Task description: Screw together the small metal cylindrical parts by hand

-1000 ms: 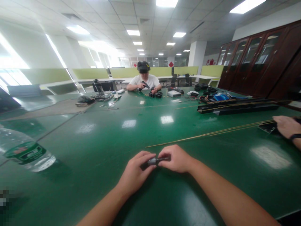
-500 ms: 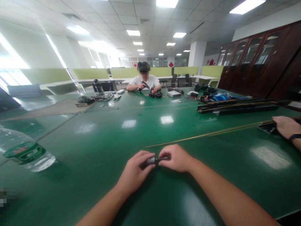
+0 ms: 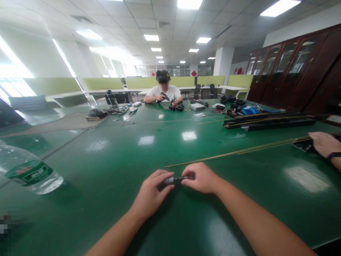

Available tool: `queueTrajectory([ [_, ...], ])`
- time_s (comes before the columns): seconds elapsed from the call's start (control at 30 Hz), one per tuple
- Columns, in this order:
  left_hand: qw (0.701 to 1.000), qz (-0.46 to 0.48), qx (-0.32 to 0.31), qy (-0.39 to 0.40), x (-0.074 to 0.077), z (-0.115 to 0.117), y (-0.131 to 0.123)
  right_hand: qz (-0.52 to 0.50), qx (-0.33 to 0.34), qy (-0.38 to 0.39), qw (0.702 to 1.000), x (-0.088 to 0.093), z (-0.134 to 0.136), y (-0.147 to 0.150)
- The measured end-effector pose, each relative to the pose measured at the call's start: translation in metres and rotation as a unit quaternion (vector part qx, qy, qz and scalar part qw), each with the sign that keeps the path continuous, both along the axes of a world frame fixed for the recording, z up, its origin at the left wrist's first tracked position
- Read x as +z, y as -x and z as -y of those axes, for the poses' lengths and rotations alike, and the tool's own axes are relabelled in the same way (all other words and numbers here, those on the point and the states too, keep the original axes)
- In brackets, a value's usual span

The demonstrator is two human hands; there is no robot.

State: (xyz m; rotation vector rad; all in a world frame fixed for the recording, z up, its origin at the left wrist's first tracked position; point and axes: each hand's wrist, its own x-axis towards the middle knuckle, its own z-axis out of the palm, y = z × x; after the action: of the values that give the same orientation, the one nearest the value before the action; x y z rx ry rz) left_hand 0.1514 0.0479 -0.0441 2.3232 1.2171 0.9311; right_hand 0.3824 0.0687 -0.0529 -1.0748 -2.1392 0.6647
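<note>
Together, the left hand [image 3: 151, 191] and right hand [image 3: 203, 178] hold a slim grey-and-black piece [image 3: 169, 180] in a narrow grip.

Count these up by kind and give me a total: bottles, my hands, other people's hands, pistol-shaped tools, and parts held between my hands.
Clear plastic bottle: 1
Your left hand and right hand: 2
Other people's hands, one at the right edge, two across from you: 3
Black pistol-shaped tool: 1
Grey-and-black cylindrical part, seemingly one piece: 1
Total: 8

left hand [image 3: 153, 188], right hand [image 3: 200, 177] — slightly farther apart | grey-black piece [image 3: 170, 180] — more showing between
</note>
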Motion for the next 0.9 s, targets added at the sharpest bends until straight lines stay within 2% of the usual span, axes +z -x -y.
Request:
queueTrajectory([
  [0.9, 1.0, 0.0, 0.012, -0.02, 0.003, -0.002, 0.004, -0.003, -0.02, 0.014, 1.0, 0.005, -0.002, -0.013],
])
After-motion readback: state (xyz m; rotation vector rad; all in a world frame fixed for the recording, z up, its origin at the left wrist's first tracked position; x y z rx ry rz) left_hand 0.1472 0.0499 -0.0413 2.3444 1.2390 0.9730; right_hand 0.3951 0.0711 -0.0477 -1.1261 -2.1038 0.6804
